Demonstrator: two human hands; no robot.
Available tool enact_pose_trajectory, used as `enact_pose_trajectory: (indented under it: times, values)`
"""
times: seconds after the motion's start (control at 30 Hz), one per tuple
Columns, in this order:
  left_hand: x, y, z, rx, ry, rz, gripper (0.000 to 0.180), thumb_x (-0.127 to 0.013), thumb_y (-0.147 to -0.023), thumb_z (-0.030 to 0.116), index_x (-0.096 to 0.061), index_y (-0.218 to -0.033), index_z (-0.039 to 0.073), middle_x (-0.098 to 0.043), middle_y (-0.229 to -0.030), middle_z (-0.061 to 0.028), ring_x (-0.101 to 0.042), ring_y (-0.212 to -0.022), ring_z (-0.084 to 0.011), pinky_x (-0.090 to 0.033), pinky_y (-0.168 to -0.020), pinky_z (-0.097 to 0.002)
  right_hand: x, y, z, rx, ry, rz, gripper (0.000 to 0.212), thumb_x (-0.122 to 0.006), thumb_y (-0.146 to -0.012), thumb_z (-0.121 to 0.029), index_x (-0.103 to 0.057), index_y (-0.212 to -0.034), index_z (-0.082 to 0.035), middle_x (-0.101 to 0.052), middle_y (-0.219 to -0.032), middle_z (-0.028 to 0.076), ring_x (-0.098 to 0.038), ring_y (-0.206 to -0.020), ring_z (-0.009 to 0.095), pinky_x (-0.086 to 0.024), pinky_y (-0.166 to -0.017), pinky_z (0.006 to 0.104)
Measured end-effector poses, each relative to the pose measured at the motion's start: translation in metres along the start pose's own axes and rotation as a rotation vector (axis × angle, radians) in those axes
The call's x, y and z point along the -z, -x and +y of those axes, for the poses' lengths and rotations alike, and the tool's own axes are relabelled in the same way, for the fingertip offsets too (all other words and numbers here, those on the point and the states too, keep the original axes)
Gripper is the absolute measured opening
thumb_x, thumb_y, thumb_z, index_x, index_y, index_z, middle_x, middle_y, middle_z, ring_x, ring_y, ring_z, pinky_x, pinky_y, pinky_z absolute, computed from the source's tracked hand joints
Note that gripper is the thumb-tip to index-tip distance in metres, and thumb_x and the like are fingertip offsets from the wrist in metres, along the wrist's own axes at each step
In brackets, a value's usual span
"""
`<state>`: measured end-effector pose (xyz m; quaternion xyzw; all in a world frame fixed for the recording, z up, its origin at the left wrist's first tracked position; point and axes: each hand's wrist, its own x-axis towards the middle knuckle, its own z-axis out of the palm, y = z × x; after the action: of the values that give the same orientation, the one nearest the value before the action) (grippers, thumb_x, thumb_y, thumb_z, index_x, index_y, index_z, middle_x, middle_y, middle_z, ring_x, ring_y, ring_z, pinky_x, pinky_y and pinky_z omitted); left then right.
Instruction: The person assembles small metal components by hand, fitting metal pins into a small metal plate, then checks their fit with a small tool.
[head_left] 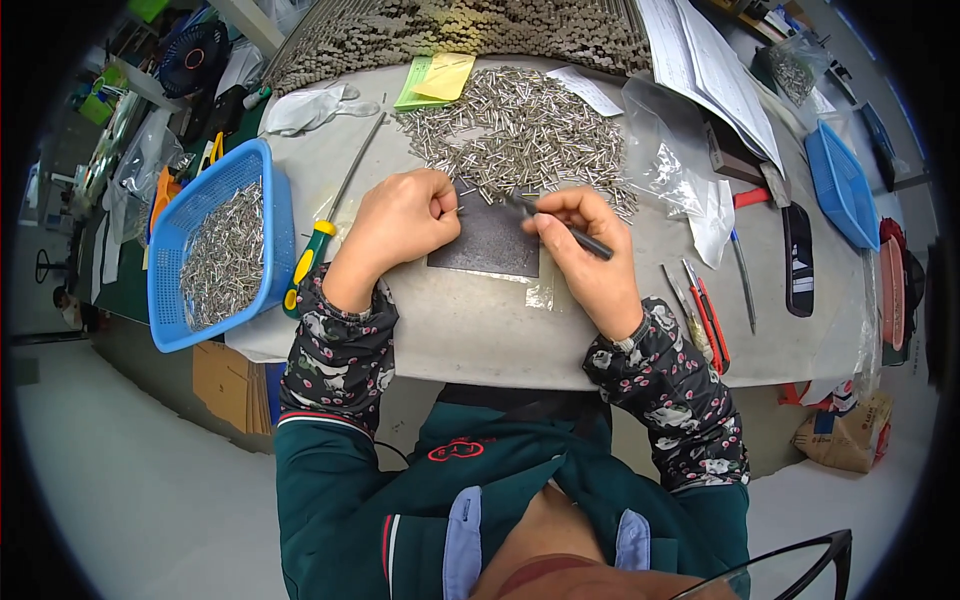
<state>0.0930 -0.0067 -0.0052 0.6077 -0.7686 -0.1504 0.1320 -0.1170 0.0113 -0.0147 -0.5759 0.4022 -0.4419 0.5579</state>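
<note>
My right hand [592,250] grips a slim black pen-shaped tool [592,244]; its dark front end points left over a dark flat plate [482,240]. To the left of that plate's middle, my left hand [402,222] is closed with thumb and forefinger pinched together. Whatever sits in that pinch is too small to make out. Just beyond both hands lies a wide heap of short silvery metal pins [530,125], its near edge reaching the plate. Clear tape shows along the plate's front edge.
At left stands a blue basket [268,215] of metal pins, beside a yellow-green screwdriver [312,262]. A white glove [315,108] and sticky notes [442,78] lie farther back. On the right are a red cutter [710,318], a pen [743,280] and a plastic bag [660,150].
</note>
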Motion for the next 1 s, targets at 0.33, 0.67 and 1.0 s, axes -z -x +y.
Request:
enact_pose_trajectory:
  times: [0.33, 0.67, 1.0]
  values:
    - [-0.01, -0.002, 0.035, 0.181, 1.596, -0.43, 0.006, -0.059, -0.079, 0.007, -0.054, -0.082, 0.005, -0.046, -0.063, 0.0058, -0.037, -0.049, 0.0001, -0.024, -0.04, -0.0138, 0.021, 0.005, -0.017, 0.646, 0.642, 0.109, 0.033, -0.072, -0.068, -0.015, -0.058, -0.097, -0.006, -0.063, -0.1, 0.01, -0.059, -0.075, 0.024, -0.049, -0.065, 0.0308]
    - [-0.026, -0.008, 0.044, 0.269, 1.686, -0.501, 0.005, -0.058, -0.08, 0.009, -0.054, -0.08, 0.006, -0.049, -0.066, 0.0031, -0.033, -0.046, 0.0002, -0.021, -0.037, -0.0145, 0.021, -0.006, 0.0, 0.726, 0.709, 0.13, 0.032, -0.075, -0.064, -0.018, -0.061, -0.091, -0.006, -0.063, -0.102, 0.013, -0.059, -0.079, 0.025, -0.047, -0.07, 0.0315]
    - [-0.028, -0.006, 0.036, 0.232, 1.708, -0.52, 0.007, -0.06, -0.083, 0.01, -0.057, -0.087, 0.005, -0.052, -0.07, 0.0032, -0.034, -0.046, 0.0019, -0.022, -0.037, -0.0128, 0.018, -0.005, 0.003, 0.736, 0.68, 0.131, 0.03, -0.074, -0.063, -0.01, -0.062, -0.09, -0.006, -0.064, -0.102, 0.013, -0.058, -0.074, 0.022, -0.046, -0.065, 0.0303]
